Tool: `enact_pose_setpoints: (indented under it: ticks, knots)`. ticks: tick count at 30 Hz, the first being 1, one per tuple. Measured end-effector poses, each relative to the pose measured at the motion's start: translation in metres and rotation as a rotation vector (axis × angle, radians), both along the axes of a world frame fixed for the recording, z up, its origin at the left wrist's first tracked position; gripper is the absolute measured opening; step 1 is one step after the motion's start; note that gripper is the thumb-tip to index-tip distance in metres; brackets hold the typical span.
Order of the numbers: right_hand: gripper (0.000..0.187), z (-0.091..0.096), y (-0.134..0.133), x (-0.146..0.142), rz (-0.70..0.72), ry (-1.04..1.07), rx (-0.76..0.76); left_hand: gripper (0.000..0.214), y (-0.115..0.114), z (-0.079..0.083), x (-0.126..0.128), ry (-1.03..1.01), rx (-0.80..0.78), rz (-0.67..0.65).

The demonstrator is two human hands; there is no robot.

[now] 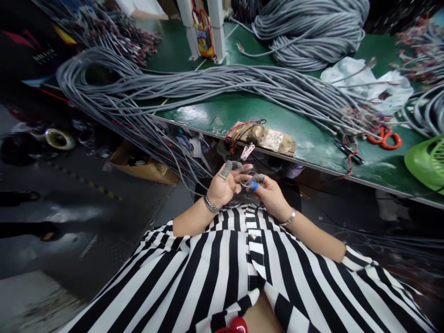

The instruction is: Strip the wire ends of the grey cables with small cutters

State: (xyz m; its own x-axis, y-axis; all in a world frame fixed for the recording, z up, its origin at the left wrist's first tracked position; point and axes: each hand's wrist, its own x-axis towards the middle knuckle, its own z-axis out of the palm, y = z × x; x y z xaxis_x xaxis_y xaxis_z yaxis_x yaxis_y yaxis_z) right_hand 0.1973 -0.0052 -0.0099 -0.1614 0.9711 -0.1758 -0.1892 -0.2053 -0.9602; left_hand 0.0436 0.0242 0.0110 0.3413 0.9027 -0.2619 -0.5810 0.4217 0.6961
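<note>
My left hand is in front of my body, just off the table's front edge, with grey finger covers on some fingers. Its fingers are closed on thin wires, which look like a cable's end. Meeting it from the other side, my right hand pinches the same wires, a blue band around one fingertip. The fingers partly hide the wires, so their exact shape is unclear. A large bundle of grey cables lies along the table, and several strands hang over the edge close to my left hand.
On the green table are a taped wooden block with a clip, orange-handled scissors, a green basket and coiled grey cable. A white post stands behind. A cardboard box sits below.
</note>
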Motion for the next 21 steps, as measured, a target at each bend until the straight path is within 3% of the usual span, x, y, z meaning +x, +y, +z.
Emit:
enact_pose_setpoints:
  ticks: [6, 10, 15, 18, 19, 21]
  knots:
    - [0.034, -0.004, 0.002, -0.001, 0.063, 0.121, -0.057, 0.042, 0.013, 0.005, -0.009, -0.082, -0.105, 0.019]
    - [0.031, -0.002, 0.004, 0.001, 0.093, 0.17, -0.085, 0.045, 0.022, 0.006, -0.03, -0.126, -0.123, 0.067]
    - [0.032, 0.003, 0.009, 0.012, 0.014, 0.277, -0.113, 0.035, 0.032, -0.015, -0.069, -0.107, -0.026, 0.343]
    - [0.032, 0.006, 0.014, 0.015, -0.006, 0.314, -0.127, 0.017, 0.027, -0.035, -0.068, 0.202, 0.132, 0.424]
    - [0.031, 0.007, 0.016, 0.015, 0.005, 0.318, -0.124, 0.017, 0.023, -0.04, -0.062, 0.367, 0.236, 0.362]
    - [0.03, 0.008, 0.02, 0.013, 0.03, 0.313, -0.109, 0.034, 0.015, -0.044, -0.046, 0.619, 0.479, 0.094]
